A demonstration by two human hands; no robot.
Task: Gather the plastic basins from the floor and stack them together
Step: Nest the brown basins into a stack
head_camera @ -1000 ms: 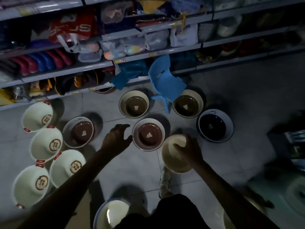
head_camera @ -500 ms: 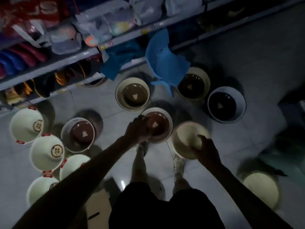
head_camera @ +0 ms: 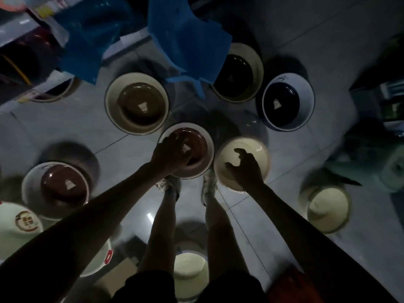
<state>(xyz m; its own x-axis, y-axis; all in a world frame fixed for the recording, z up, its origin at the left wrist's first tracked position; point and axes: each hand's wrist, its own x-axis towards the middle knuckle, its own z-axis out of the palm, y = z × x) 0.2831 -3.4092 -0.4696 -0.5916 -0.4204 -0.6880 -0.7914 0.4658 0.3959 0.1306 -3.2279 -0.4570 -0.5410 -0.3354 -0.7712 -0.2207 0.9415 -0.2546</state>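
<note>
Plastic basins like these are probably light, a bit bendy and fairly slick, so I'd grab them by the rolled rim and not the wall. They taper, so they should nest without a fight.

The brown basin (head_camera: 192, 147) sits on the floor (head_camera: 72, 123) right in front of the person's feet, with the cream basin (head_camera: 258, 156) just beside it on the right. More are scattered around: an olive basin (head_camera: 136, 103) further out and a dark blue basin (head_camera: 286, 103) off to the right.

The left hand (head_camera: 172, 154) is on the brown basin's near rim, and its fingers (head_camera: 189, 159) look curled over the edge into the bowl, so I'd call that a grip. The right hand (head_camera: 247, 169) is over the cream basin's near edge, thumb and forefinger spread apart. It's too dark to tell if it's actually holding it.
</note>
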